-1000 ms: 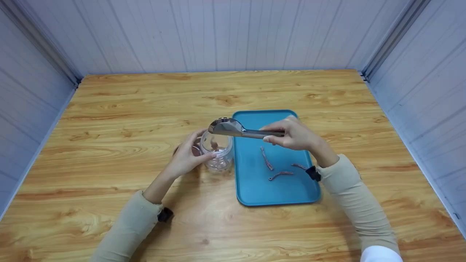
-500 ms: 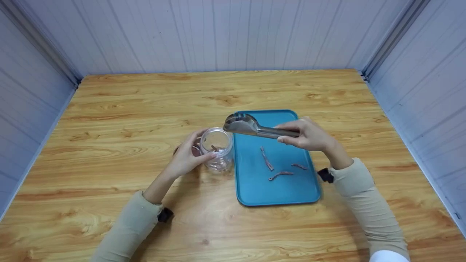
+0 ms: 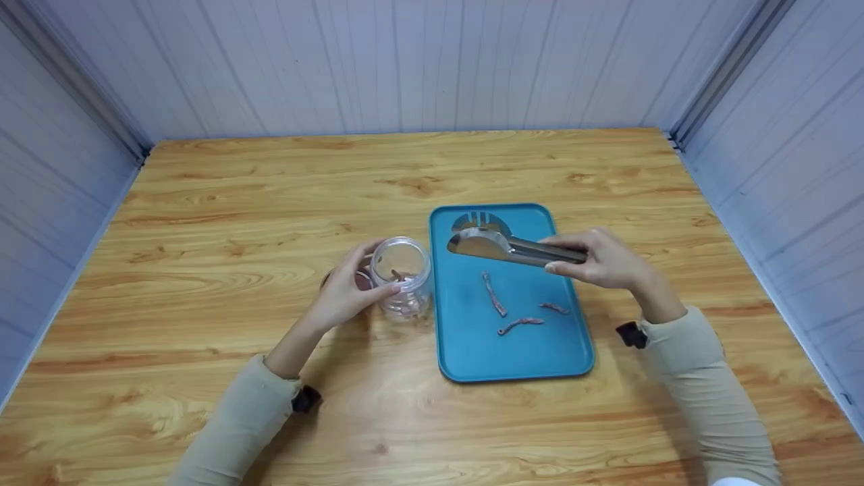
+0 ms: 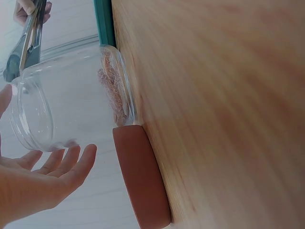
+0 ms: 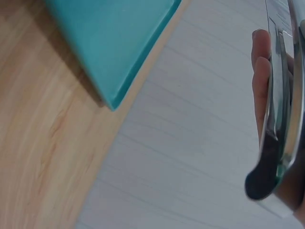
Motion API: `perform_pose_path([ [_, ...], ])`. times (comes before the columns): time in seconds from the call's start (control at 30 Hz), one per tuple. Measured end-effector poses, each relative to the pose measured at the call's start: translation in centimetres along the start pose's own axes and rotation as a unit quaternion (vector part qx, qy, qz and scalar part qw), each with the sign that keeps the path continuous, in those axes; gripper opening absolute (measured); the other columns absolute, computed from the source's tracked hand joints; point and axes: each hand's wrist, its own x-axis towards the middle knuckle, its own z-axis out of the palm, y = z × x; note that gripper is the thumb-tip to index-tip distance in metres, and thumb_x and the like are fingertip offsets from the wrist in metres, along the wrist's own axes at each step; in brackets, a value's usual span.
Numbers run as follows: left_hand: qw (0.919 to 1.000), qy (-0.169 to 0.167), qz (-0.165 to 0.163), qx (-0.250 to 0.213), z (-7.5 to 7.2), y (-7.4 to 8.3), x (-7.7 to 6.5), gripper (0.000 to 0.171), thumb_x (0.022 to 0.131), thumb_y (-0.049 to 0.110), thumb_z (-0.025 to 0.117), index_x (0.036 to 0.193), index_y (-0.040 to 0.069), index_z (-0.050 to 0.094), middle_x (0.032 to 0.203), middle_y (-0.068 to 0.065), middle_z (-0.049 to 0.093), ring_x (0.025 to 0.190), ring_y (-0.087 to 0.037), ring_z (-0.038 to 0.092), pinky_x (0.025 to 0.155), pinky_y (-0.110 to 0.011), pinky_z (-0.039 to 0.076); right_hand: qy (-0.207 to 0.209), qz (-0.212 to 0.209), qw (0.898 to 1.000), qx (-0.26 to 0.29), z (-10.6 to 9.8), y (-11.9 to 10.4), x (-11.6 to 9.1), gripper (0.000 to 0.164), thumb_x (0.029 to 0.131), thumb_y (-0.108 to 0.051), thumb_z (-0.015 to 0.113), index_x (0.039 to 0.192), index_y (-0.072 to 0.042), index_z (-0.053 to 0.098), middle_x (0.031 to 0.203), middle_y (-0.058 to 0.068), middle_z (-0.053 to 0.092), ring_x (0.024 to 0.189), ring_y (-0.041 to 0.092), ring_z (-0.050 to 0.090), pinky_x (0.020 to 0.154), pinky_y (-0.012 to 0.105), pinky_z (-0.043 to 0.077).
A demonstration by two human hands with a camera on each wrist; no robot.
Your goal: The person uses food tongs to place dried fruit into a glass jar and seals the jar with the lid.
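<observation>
My left hand (image 3: 343, 295) holds a clear plastic jar (image 4: 71, 95) upright, its thumb by the rim and its fingers round the far side. Several brown dried strips (image 4: 113, 88) lie at the bottom of the open jar. In my right hand (image 3: 602, 260) are metal food tongs (image 3: 480, 243), held by the handles above the upper part of the blue tray (image 3: 513, 359). The tongs' two heads stand apart, with nothing visible between them. Three brown strips lie on the tray: a long one (image 3: 494, 295), a curved one (image 3: 521, 324) and a short one (image 3: 555, 308).
A reddish-brown round lid (image 4: 143, 176) rests on the wooden table (image 3: 270, 202) beside the jar, partly behind my left hand in the head view. The tray stands just right of the jar. Pale panel walls (image 3: 432, 67) enclose the table's back and sides.
My right hand has drawn the tongs rightward from over the jar to over the tray, and their heads have spread. A strip inside the jar has dropped lower. My left hand stays put.
</observation>
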Motion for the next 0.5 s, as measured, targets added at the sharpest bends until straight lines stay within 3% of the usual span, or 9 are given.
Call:
perform_pose_path([
  [0.23, 1.0000, -0.001, 0.006, 0.005, 0.0, -0.3, 0.0, 0.070, 0.072, 0.025, 0.073, 0.130, 0.006, 0.039, 0.118, -0.017, 0.044, 0.099, -0.035, 0.045, 0.080, -0.046, 0.039, -0.012, 0.051, 0.999, 0.008, 1.1, 4.7, -1.7, 0.036, 0.083, -0.016, 0.063, 0.114, -0.001, 0.058, 0.084, 0.002, 0.062, 0.057, 0.011, 0.049, 0.053, 0.026, 0.040],
  [0.37, 1.0000, -0.001, 0.001, 0.005, 0.0, -0.2, 0.0, 0.070, 0.072, 0.024, 0.074, 0.130, 0.007, 0.039, 0.118, -0.014, 0.045, 0.101, -0.036, 0.045, 0.081, -0.045, 0.039, -0.013, 0.062, 0.998, 0.003, 1.4, 5.8, -2.4, 0.039, 0.083, -0.025, 0.062, 0.115, -0.003, 0.058, 0.090, 0.002, 0.062, 0.061, 0.011, 0.051, 0.055, 0.026, 0.042],
  [0.5, 1.0000, -0.001, -0.003, 0.002, 0.0, -0.1, 0.0, 0.070, 0.072, 0.024, 0.074, 0.130, 0.007, 0.039, 0.118, -0.014, 0.045, 0.100, -0.036, 0.045, 0.081, -0.047, 0.038, -0.014, 0.060, 0.998, 0.000, 1.6, 6.4, -2.9, 0.040, 0.083, -0.029, 0.062, 0.113, -0.003, 0.059, 0.088, 0.002, 0.062, 0.055, 0.010, 0.048, 0.051, 0.026, 0.040],
])
